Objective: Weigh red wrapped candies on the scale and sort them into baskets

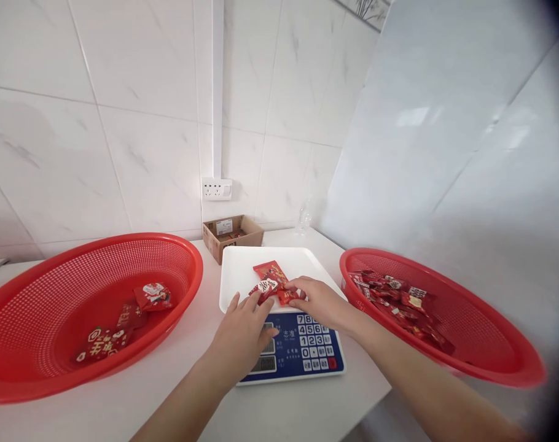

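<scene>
Several small red snack packets [271, 270] lie on the white pan [236, 270] of a digital weighing scale, whose blue keypad panel [289, 347] faces me. My left hand [242, 331] reaches over the panel's left part, fingers spread, fingertips at the near edge of a packet with white lettering [266, 286]. It partly covers the displays. From the right, my right hand [320, 301] curls its thumb and fingers round the end of a red packet [286, 297]. Some packet edges are hidden behind my fingers.
To the left stands a large red plastic basket [187, 264] with a few red packets [154, 297]. Another red basket [500, 344] at the right holds many packets [413, 301]. Behind the scale are a cardboard box [219, 248], a clear plastic item [303, 218] and a wall socket [217, 189].
</scene>
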`<control>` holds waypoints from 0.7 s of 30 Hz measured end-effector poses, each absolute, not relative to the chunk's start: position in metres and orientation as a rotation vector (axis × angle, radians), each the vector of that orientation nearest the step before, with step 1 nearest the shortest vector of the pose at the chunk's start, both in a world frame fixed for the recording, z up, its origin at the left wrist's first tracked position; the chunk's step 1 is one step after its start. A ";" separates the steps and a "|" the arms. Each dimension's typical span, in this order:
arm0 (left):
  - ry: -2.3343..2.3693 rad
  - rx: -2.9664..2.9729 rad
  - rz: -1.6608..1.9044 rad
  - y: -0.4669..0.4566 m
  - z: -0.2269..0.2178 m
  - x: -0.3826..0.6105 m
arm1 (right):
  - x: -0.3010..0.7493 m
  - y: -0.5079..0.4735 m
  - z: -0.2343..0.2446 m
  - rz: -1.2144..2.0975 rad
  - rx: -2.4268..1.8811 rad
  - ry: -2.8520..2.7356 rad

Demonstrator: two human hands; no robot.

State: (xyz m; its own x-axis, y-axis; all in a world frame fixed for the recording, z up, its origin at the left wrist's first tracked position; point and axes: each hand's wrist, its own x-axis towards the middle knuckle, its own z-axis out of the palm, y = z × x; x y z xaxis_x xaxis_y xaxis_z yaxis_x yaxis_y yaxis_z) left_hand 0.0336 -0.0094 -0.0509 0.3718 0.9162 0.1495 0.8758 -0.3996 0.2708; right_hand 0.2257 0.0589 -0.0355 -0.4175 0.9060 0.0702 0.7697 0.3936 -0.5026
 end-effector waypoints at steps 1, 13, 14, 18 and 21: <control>1.637 2.480 0.416 -0.010 -0.051 0.034 | 0.225 0.060 -0.035 0.567 -1.468 -2.324; 1.691 2.438 0.391 -0.012 -0.048 0.036 | 0.229 0.059 -0.037 0.522 -1.445 -2.259; 1.692 2.444 0.380 -0.012 -0.048 0.036 | 0.228 0.059 -0.039 0.516 -1.457 -2.233; 1.688 2.475 0.375 -0.010 -0.049 0.035 | 0.220 0.061 -0.046 0.493 -1.527 -2.185; 1.670 2.507 0.400 -0.010 -0.050 0.033 | 0.216 0.060 -0.045 0.456 -1.591 -2.179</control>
